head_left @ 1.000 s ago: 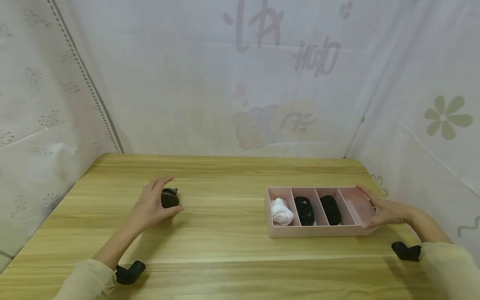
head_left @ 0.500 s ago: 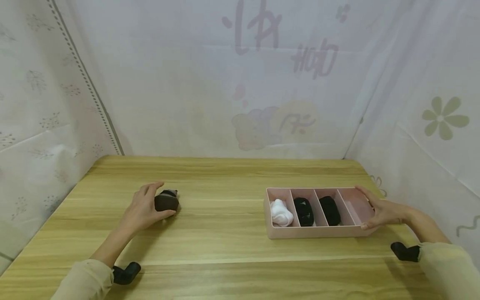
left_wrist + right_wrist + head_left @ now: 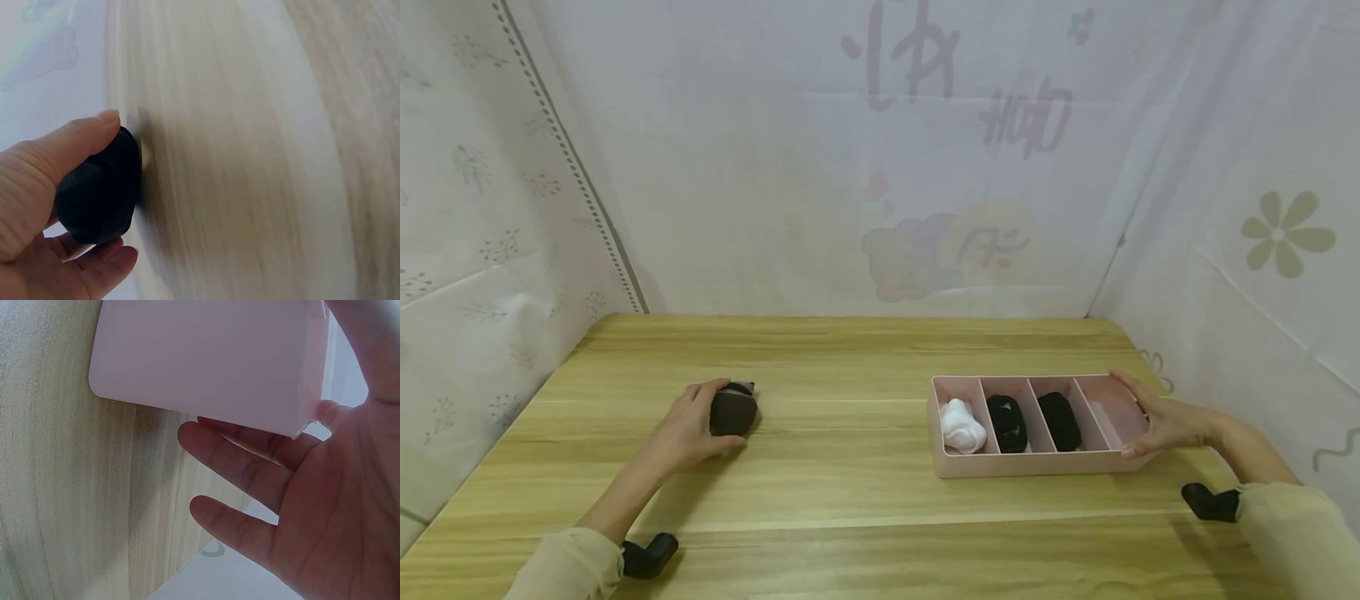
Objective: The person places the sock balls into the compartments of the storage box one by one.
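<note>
My left hand (image 3: 688, 429) is at a dark rolled-up sock (image 3: 733, 411) on the left of the table. In the left wrist view the thumb lies along one side of the sock (image 3: 100, 194), with fingers curled on the other. On the right stands a pink divided storage box (image 3: 1037, 463). My right hand (image 3: 1168, 425) grips its right end, thumb at the near side and fingers at the far side. The right wrist view shows the box's end wall (image 3: 200, 356), with some fingers spread below its edge. Inside the box lie a white bundle (image 3: 962, 427) and two black bundles (image 3: 1007, 423).
The rightmost compartment (image 3: 1112, 408) of the box has bare pink walls and floor. Wood-grain table (image 3: 842, 517) stretches between the two hands. Printed white cloth (image 3: 760, 183) hangs behind the table and along both sides. A black wrist mount (image 3: 651, 556) sticks out at the left wrist.
My left thumb and fingers have drawn in around the dark sock, which shifted slightly left and nearer. The right hand and the box have stayed in place.
</note>
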A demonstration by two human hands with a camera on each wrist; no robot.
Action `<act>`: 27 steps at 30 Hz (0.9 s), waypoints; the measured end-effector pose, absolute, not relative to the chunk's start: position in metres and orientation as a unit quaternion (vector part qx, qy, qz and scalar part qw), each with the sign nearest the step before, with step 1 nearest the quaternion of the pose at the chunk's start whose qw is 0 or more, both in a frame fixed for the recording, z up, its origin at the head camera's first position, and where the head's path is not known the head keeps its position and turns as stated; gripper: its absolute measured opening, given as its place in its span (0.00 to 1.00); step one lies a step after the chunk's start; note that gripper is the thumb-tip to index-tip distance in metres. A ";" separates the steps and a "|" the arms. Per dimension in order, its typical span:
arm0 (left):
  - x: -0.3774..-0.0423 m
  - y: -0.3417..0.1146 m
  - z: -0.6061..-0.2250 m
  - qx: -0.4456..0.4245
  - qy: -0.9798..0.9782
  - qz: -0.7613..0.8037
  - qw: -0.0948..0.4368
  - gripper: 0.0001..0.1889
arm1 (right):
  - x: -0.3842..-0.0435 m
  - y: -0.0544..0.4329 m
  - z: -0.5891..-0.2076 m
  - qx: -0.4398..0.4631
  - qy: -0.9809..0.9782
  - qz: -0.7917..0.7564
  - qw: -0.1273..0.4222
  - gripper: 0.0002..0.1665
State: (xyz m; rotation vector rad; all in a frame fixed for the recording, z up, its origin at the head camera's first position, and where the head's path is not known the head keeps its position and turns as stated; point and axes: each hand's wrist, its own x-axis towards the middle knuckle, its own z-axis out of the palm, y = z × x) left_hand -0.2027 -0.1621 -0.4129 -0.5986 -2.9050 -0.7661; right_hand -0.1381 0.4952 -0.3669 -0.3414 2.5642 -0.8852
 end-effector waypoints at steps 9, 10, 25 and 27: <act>-0.207 -0.162 -0.413 -0.204 -0.943 -0.262 0.033 0.45 | -0.138 0.495 -0.366 -0.120 0.915 -0.325 0.207 0.71; -0.207 -0.162 -0.412 -0.204 -0.942 -0.264 0.032 0.43 | -0.138 0.495 -0.366 -0.118 0.914 -0.327 0.209 0.71; -0.219 -0.132 -0.399 -0.193 -0.931 -0.305 0.060 0.37 | -0.138 0.494 -0.364 -0.117 0.920 -0.308 0.214 0.71; -0.221 -0.121 -0.395 -0.196 -0.925 -0.321 0.056 0.37 | -0.138 0.494 -0.365 -0.115 0.920 -0.308 0.215 0.71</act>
